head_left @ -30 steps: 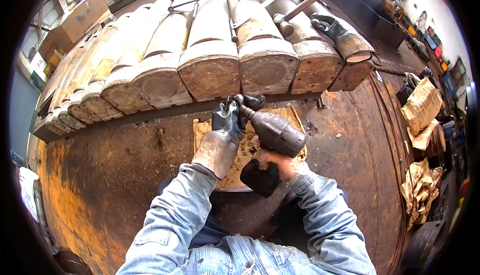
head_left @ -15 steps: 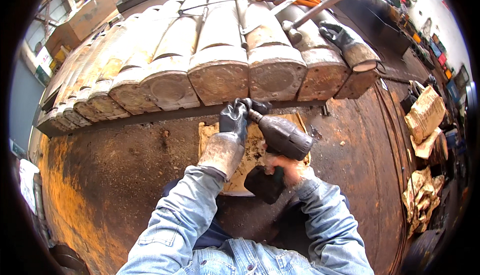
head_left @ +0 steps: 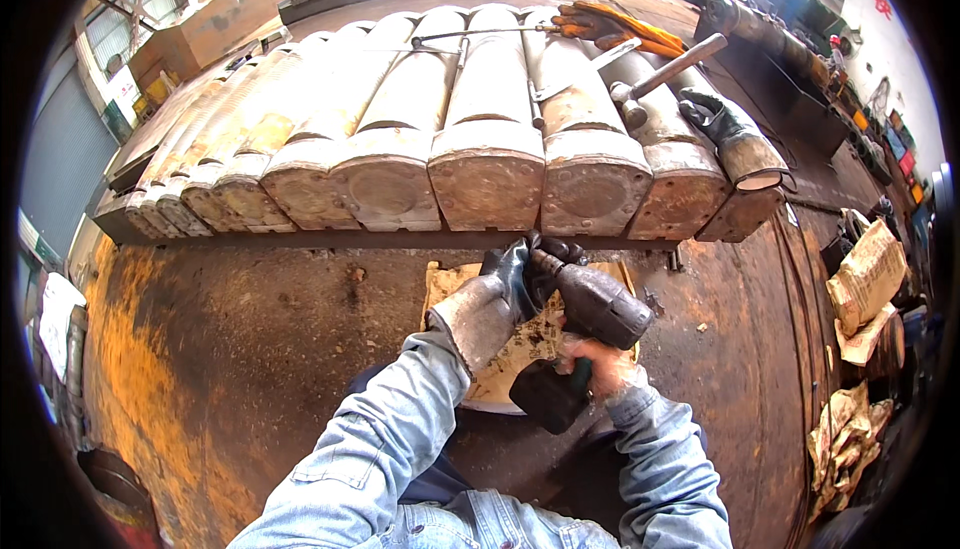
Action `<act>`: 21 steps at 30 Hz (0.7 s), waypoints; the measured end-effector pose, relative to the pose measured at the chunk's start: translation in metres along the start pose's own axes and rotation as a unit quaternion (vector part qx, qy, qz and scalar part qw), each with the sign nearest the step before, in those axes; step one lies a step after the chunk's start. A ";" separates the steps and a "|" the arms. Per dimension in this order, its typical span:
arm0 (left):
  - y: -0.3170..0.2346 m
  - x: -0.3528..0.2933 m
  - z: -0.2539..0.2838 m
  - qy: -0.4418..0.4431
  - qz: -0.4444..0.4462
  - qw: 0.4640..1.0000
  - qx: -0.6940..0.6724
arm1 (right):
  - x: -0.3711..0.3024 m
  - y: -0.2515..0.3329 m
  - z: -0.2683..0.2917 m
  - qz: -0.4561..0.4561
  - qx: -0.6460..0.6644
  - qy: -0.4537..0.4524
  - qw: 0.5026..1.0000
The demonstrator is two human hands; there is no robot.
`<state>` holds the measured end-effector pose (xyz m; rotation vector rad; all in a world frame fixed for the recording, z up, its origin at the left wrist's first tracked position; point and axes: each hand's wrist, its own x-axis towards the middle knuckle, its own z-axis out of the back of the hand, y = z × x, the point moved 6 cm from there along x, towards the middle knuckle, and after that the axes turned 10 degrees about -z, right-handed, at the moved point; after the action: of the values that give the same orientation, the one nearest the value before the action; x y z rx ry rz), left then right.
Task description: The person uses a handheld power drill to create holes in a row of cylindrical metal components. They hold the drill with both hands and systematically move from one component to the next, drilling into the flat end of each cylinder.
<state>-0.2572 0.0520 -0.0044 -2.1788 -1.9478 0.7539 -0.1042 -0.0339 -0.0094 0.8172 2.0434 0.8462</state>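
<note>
My right hand [head_left: 598, 367] is wrapped round the handle of a dark cordless impact wrench [head_left: 605, 307], whose block battery hangs below. My left hand [head_left: 490, 301], in a dirty glove with a black coated palm, closes its fingers about the tool's nose. Whether a small part is also in those fingers is hidden. Both hands are just in front of a long row of rusty, round-topped metal blocks [head_left: 487, 189]. Beneath them a stained, flattened yellowish sheet [head_left: 520, 359] lies on the floor.
On the blocks rest a hammer [head_left: 670, 79], orange-and-black gloves [head_left: 620, 27], a thin metal rod [head_left: 480, 34] and a loose black-palmed glove [head_left: 735, 139]. Crumpled brown paper [head_left: 845, 444] and a paper sack [head_left: 868, 274] lie at the right. A dark beam runs under the row.
The whole view has shifted, so the blocks and hands now appear farther right and lower. My left fingers sit more closely about the wrench's nose; my right hand keeps its grip.
</note>
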 end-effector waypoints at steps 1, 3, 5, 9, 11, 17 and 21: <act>0.001 0.005 0.005 0.036 -0.029 0.999 0.015 | -0.001 0.001 0.001 0.005 -0.011 -0.008 1.000; -0.006 0.022 0.026 -0.006 -0.122 0.984 0.133 | -0.005 0.006 0.002 0.019 -0.038 -0.018 0.999; -0.035 0.031 0.040 -0.015 -0.304 0.832 0.464 | -0.007 0.014 -0.001 0.033 -0.066 -0.026 0.997; -0.047 0.030 0.055 0.036 -0.275 0.752 0.598 | 0.001 0.032 0.008 0.112 -0.059 -0.079 0.989; -0.039 0.035 0.074 0.051 -0.259 0.745 0.613 | 0.015 0.036 0.027 0.151 -0.014 -0.108 0.982; -0.001 0.041 0.071 0.145 -0.108 0.647 0.741 | 0.018 0.040 0.087 0.143 0.074 -0.197 0.967; 0.003 0.040 0.087 0.148 -0.113 0.699 0.690 | 0.040 0.031 0.095 0.121 0.123 -0.193 0.966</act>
<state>-0.2910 0.0698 -0.0923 -0.9609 -0.7918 1.1412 -0.0379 0.0420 -0.0480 1.2831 1.7414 0.5109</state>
